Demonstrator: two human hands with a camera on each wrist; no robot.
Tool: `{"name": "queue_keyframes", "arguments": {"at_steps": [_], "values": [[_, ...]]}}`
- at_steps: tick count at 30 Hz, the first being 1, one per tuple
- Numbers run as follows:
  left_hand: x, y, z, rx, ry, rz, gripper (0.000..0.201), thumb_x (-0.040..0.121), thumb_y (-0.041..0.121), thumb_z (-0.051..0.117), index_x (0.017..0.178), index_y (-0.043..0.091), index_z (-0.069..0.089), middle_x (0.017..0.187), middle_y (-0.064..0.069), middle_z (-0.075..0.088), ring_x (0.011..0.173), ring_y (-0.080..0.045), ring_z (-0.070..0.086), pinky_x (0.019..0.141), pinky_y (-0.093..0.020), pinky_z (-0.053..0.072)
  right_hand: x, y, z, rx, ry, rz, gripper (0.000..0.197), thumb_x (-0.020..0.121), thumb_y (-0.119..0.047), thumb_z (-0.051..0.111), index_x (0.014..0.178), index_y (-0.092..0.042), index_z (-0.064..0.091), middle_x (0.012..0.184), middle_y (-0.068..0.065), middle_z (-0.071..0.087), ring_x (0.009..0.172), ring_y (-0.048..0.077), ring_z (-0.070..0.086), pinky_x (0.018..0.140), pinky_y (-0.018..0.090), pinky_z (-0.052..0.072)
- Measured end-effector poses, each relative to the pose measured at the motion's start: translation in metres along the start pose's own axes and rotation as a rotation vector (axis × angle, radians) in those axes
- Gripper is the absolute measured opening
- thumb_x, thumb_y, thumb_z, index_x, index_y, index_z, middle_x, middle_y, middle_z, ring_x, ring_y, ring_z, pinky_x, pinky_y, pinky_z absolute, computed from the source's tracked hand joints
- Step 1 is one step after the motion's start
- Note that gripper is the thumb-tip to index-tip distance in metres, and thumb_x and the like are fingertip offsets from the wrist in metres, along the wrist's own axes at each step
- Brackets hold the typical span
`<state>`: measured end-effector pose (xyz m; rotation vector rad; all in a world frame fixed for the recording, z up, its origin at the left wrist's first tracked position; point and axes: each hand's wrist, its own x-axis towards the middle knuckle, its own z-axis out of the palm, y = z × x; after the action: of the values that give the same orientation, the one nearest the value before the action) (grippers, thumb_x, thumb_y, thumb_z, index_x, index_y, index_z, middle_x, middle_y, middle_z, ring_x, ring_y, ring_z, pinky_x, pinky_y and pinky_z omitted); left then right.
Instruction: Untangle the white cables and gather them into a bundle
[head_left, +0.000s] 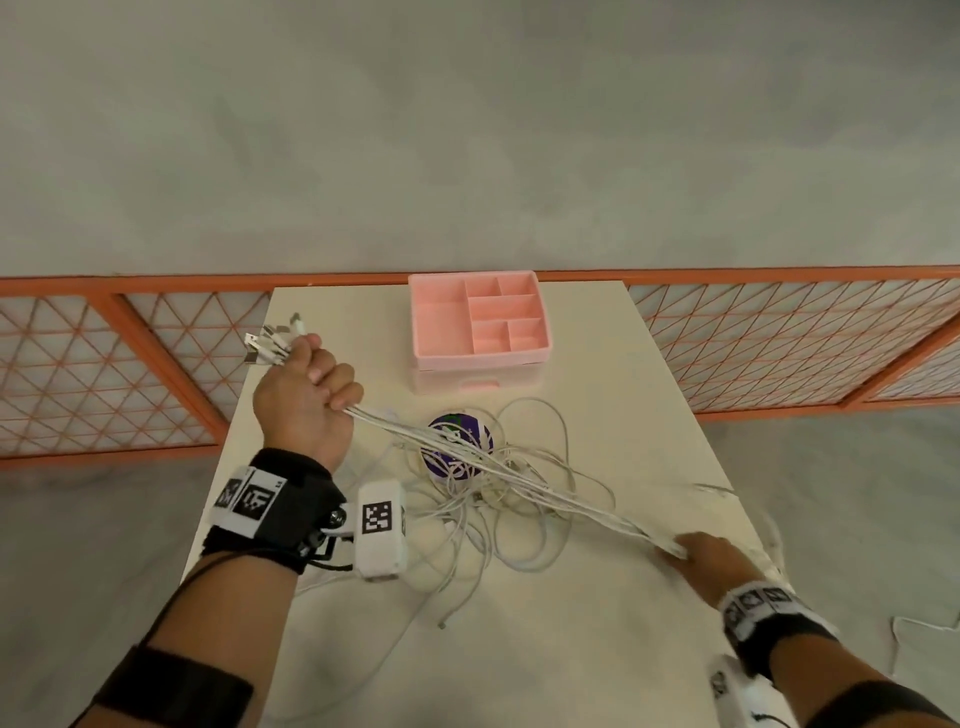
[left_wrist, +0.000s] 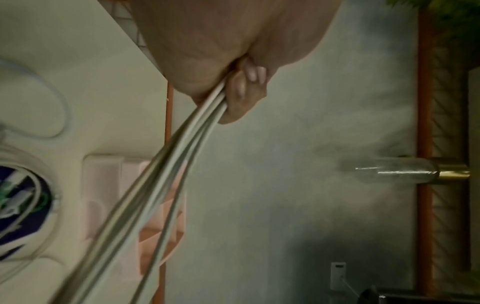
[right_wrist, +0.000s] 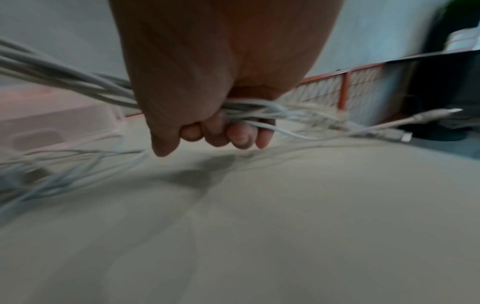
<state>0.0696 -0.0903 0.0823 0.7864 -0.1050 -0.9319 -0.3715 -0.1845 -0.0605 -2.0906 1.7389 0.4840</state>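
Two hands (head_left: 306, 400); one pink organizer (head_left: 478, 322); one table (head_left: 597, 649)

**Materials and finishes**

White cables (head_left: 498, 470): smooth plastic sheathing with a slight sheen; plug ends (head_left: 267, 345) of white plastic tipped with bright metal. Table (head_left: 597, 649): cream top, smooth and matt. Pink organiser tray (head_left: 441, 322): moulded plastic, satin, faintly glossy on the rim. Round purple lid (head_left: 457, 452): glossy printed surface, material unclear. Railing (head_left: 156, 338): orange painted frame with thin wire lattice, probably metal. Floor (head_left: 467, 130): grey, matt, mottled like concrete. Wrist straps (head_left: 280, 514): black matt cloth; camera housing (head_left: 382, 527) of white matt plastic with printed paper-like markers.
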Motion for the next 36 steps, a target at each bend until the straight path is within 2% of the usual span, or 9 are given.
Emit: {"name": "queue_keyframes", "arguments": {"at_steps": [4,10,14,18,21,24,27,31,36], "values": [[-0.008,-0.033,-0.004,0.126,0.028,-0.116,0.031,0.107,0.023,0.037,0.08,0.017,0.05,0.05,0.01,0.031,0.039,-0.004,0.022,0.033,-0.017,0.02,0.005,0.042,-0.021,-0.091,0.159,0.177,0.025,0.099,-0.043,0.044,0.088,-0.029,0.061,0.089,-0.002,0.067,0.093,0.023,0.067,0.088,0.037,0.049],[-0.039,-0.088,-0.023,0.458,-0.124,-0.501,0.026,0.105,0.02,0.042,0.084,0.011,0.053,0.05,0.007,0.029,0.036,-0.004,0.022,0.035,-0.015,0.016,0.02,0.075,-0.06,0.035,0.533,0.417,0.044,0.1,-0.046,0.039,0.096,-0.009,0.065,0.103,0.019,0.06,0.101,0.04,0.055,0.086,0.049,0.045],[-0.051,-0.105,-0.032,0.549,-0.105,-0.535,0.024,0.106,0.02,0.042,0.085,0.011,0.051,0.051,0.007,0.029,0.037,-0.005,0.021,0.035,-0.015,0.016,0.033,0.081,-0.037,-0.081,0.285,0.387,0.029,0.095,-0.03,0.05,0.103,-0.009,0.068,0.105,0.012,0.065,0.1,0.034,0.063,0.086,0.042,0.052],[-0.054,-0.102,-0.033,0.549,-0.081,-0.524,0.025,0.106,0.021,0.042,0.085,0.012,0.052,0.051,0.007,0.029,0.039,-0.005,0.021,0.036,-0.015,0.015,0.033,0.074,0.004,-0.132,-0.076,0.375,0.052,0.078,-0.044,0.074,0.121,-0.016,0.06,0.123,0.009,0.058,0.111,0.028,0.062,0.094,0.035,0.05],[-0.053,-0.098,-0.033,0.557,-0.077,-0.499,0.027,0.106,0.021,0.041,0.084,0.012,0.051,0.05,0.007,0.028,0.038,-0.005,0.02,0.036,-0.015,0.016,0.025,0.057,-0.002,-0.206,-0.183,0.356,0.06,0.057,-0.035,0.082,0.11,-0.031,0.054,0.12,0.006,0.055,0.106,0.03,0.062,0.091,0.039,0.053],[-0.052,-0.1,-0.034,0.574,-0.084,-0.484,0.026,0.107,0.022,0.042,0.084,0.012,0.051,0.049,0.008,0.029,0.038,-0.005,0.021,0.036,-0.015,0.016,0.036,0.028,-0.028,-0.209,-0.237,0.233,0.062,0.056,-0.027,0.079,0.116,-0.025,0.061,0.118,0.004,0.066,0.106,0.028,0.065,0.089,0.034,0.053],[-0.051,-0.103,-0.035,0.593,-0.08,-0.475,0.026,0.107,0.022,0.042,0.084,0.012,0.051,0.049,0.008,0.03,0.038,-0.005,0.021,0.036,-0.014,0.017,0.04,-0.032,-0.065,-0.089,-0.178,-0.027,0.035,0.088,-0.014,0.061,0.123,-0.018,0.062,0.133,0.003,0.058,0.123,0.024,0.055,0.103,0.028,0.042],[-0.05,-0.107,-0.036,0.621,-0.058,-0.462,0.026,0.107,0.022,0.042,0.084,0.012,0.051,0.049,0.008,0.031,0.038,-0.006,0.021,0.037,-0.015,0.018,0.038,-0.12,-0.095,0.146,0.056,-0.378,0.023,0.099,-0.017,0.051,0.112,-0.014,0.07,0.121,0.005,0.067,0.113,0.023,0.061,0.089,0.022,0.039],[-0.049,-0.108,-0.04,0.642,-0.01,-0.445,0.027,0.107,0.02,0.042,0.083,0.011,0.051,0.047,0.009,0.03,0.037,-0.006,0.021,0.038,-0.014,0.016,0.042,-0.204,-0.085,0.163,0.017,-0.587,0.032,0.103,-0.027,0.042,0.122,-0.019,0.066,0.125,-0.001,0.066,0.113,0.018,0.06,0.1,0.033,0.044]]}}
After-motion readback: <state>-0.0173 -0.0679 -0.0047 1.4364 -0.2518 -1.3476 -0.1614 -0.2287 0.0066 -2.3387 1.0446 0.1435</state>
